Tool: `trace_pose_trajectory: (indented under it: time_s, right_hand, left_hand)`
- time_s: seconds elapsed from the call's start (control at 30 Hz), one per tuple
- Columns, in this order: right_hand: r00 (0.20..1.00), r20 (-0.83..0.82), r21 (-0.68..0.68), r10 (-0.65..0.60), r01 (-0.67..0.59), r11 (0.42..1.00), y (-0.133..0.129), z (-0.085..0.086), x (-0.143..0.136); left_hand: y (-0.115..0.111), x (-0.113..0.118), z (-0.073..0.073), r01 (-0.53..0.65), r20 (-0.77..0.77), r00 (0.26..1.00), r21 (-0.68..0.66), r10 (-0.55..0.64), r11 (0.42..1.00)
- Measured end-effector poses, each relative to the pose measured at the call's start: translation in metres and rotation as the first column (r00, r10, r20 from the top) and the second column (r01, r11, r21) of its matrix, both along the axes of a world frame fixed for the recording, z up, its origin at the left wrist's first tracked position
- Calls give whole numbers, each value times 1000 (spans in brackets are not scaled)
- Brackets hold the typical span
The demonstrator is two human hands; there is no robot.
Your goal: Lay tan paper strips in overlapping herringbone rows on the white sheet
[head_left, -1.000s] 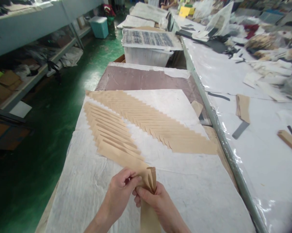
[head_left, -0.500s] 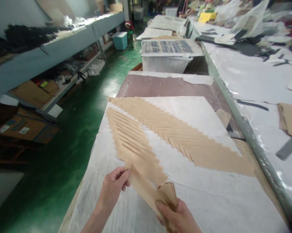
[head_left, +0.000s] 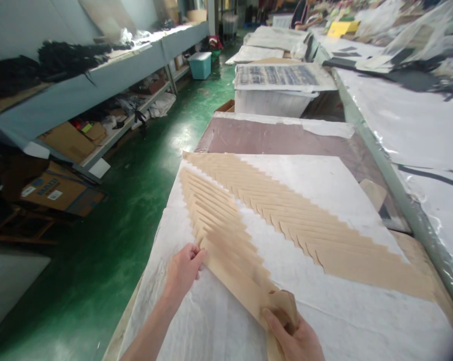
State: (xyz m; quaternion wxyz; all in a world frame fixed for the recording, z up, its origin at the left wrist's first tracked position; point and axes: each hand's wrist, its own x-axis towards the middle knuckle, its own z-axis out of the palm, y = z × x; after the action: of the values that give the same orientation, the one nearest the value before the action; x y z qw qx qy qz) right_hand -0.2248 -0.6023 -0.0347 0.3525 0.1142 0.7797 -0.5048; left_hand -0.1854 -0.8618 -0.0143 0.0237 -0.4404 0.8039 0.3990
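Observation:
My left hand (head_left: 185, 268) pinches the upper left corner of a flat tan strip (head_left: 232, 281) that looks like paper or thin leather. Lower right, my right hand (head_left: 296, 333) grips the other end of this strip together with a curled bundle of similar tan pieces (head_left: 284, 303). Just beyond the strip lies a row of overlapping tan pieces (head_left: 220, 215), fanned out diagonally on a white sheet (head_left: 226, 326). To the right runs a second, longer row of overlapping tan pieces (head_left: 305, 215), its near end reaching toward the table's right side.
A long plastic-covered table (head_left: 392, 118) borders the right side, with dark scraps on it. Beyond my surface stands a white tub (head_left: 267, 103) under a stained board. Left are a green floor (head_left: 136, 200), a cardboard box (head_left: 60, 190) and a shelf. Another person (head_left: 300, 15) is far back.
The strip between my hands has moved forward onto the near end of the left row. Both hands have gone along with it, and the whole view has shifted slightly.

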Motion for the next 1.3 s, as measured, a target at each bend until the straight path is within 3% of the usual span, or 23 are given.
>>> trace_pose_trajectory:
  time_s: [0.17,0.4,0.57,0.8,1.07,1.17,1.23,1.3]
  right_hand:
    - [996,-91,143,-1,14,990,4,-10,1]
    - [995,-98,198,6,13,980,1,-7,-1]
    - [996,-69,184,51,-37,982,0,-6,-3]
    - [996,-62,278,69,-49,959,-2,-8,-6]
    - [976,-59,395,212,-172,903,-3,-6,-12]
    - [957,-61,455,282,-225,861,-4,-5,-13]
    - [943,-48,497,330,-263,827,-3,-5,-14]
    - [934,-38,520,356,-286,805,1,-6,-16]
  left_hand:
    - [-3,-5,-4,13,77,997,-27,-11,1000]
    - [-3,-8,-1,30,105,994,7,-31,1000]
    - [-4,-6,-1,62,128,990,-37,-57,997]
    - [-1,-3,-1,79,162,984,-71,-67,994]
    - [-1,-1,-4,125,222,971,-153,-89,980]
    - [2,-1,-2,216,296,947,-295,-126,931]
    - [9,-1,2,295,400,911,-456,-103,840]
    - [19,1,4,380,468,880,-593,-80,710]
